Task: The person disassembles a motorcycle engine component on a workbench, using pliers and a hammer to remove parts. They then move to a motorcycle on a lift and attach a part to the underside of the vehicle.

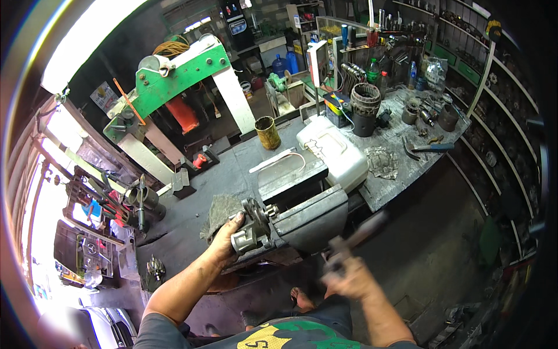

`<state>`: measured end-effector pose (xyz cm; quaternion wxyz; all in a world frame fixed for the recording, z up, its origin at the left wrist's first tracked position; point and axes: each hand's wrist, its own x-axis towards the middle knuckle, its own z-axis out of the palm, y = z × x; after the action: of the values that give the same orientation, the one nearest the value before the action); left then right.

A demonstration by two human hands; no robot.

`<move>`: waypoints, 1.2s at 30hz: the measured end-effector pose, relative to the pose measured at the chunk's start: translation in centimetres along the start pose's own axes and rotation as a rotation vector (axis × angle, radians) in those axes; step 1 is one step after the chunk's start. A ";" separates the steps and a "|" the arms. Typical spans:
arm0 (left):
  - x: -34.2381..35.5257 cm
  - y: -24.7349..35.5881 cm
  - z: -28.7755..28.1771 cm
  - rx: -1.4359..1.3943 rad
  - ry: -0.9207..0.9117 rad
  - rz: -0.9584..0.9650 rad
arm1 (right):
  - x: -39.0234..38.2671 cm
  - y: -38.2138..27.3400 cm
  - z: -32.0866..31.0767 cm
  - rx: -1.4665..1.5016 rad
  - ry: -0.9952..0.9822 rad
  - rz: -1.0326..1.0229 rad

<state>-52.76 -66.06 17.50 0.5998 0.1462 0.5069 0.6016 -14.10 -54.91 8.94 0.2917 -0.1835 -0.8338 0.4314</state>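
My left hand [224, 247] is closed round a grey cast-metal starter motor housing [250, 235], thumb on top. A small toothed pinion [271, 210] sticks out of the housing toward the bench vise [311, 218]. The housing is at the left end of the vise jaws; whether it touches them I cannot tell. A grey rag [220, 210] lies just behind my left hand. My right hand [351, 279], smeared by motion, is closed on a blurred long dark object [366, 230] in front of the vise, right of the housing. Its kind is not readable.
A white plastic jug [334, 151] lies behind the vise, beside a rusty yellow can [267, 134]. On the right-hand bench are a hammer [429, 148], a crumpled cloth [382, 163] and a dark ribbed cylinder [365, 107]. A green-and-white press frame [180, 75] stands at the back left.
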 end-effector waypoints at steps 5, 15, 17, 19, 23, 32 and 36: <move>0.1 0.1 0.1 0.002 -0.017 0.007 | 0.8 8.4 -0.6 -0.199 -0.216 0.881; -0.4 0.5 0.7 0.016 0.036 0.002 | 0.9 3.4 -5.4 0.232 0.301 0.749; -0.2 0.7 1.1 0.007 0.023 0.016 | 1.8 6.5 -3.4 -0.232 0.073 0.890; -0.2 0.8 1.4 -0.048 0.040 -0.007 | 1.7 7.4 3.1 -0.218 -0.604 0.933; -0.4 0.9 1.5 -0.003 0.041 0.012 | 0.5 3.2 10.4 0.351 -0.771 0.471; 0.2 1.1 1.2 -0.032 0.082 -0.032 | 1.6 7.8 5.2 0.038 -0.486 0.660; 0.0 1.4 1.3 -0.025 0.100 -0.046 | 1.0 2.4 7.7 0.301 -0.605 0.343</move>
<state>-52.53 -65.16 19.21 0.5891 0.0967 0.5318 0.6007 -19.67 -57.70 3.75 -0.0204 -0.1398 -0.7667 0.6262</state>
